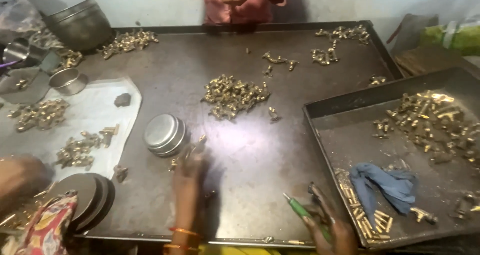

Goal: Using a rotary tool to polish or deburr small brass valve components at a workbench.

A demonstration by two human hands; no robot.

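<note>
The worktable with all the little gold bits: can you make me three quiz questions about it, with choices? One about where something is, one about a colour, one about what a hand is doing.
1. Where does the blue cloth lie?
A. In the tray on the right
B. On the white sheet
C. Inside the big metal pot

2. What colour is the handle of the tool in the right hand?
A. Red
B. Green
C. Black

3. What is the left hand doing?
A. Lying flat and empty on the table
B. Gripping the blue cloth
C. Holding up a small brass piece in its fingertips

Answers:
1. A, the cloth sits in the tray among brass pieces.
2. B, a green handle pokes out of the right hand.
3. C, the fingers pinch a brass piece beside the round steel tins.
</note>
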